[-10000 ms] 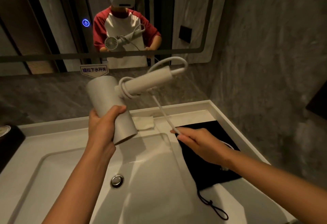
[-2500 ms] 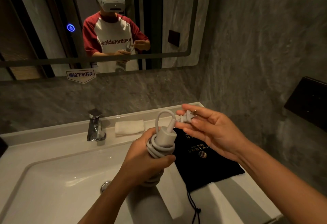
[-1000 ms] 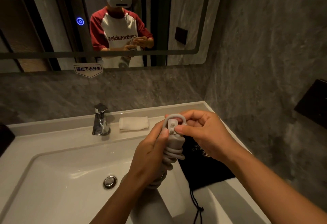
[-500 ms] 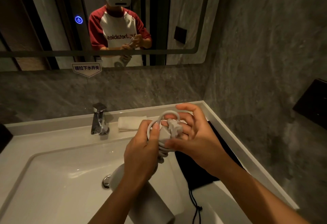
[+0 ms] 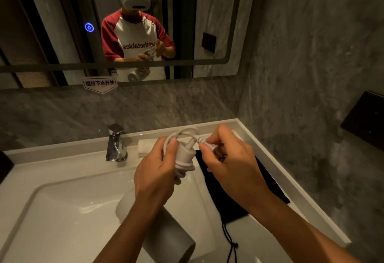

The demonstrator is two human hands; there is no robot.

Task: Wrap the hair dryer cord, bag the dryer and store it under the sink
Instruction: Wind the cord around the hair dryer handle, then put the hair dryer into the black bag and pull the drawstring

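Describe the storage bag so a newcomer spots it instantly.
Start at the white sink; go to the counter ledge on its right. The bag lies flat there, partly under the right hand: the only black item, with a drawstring trailing toward the viewer.

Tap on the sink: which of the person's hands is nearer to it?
Left. The left hand, gripping the dryer handle, is just right of the tap. The right hand, holding the plug end, lies farther right, over the black bag.

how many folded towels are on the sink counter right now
1. A white folded towel lies on the back ledge of the counter, just right of the faucet. The left hand covers part of it and could hide another.
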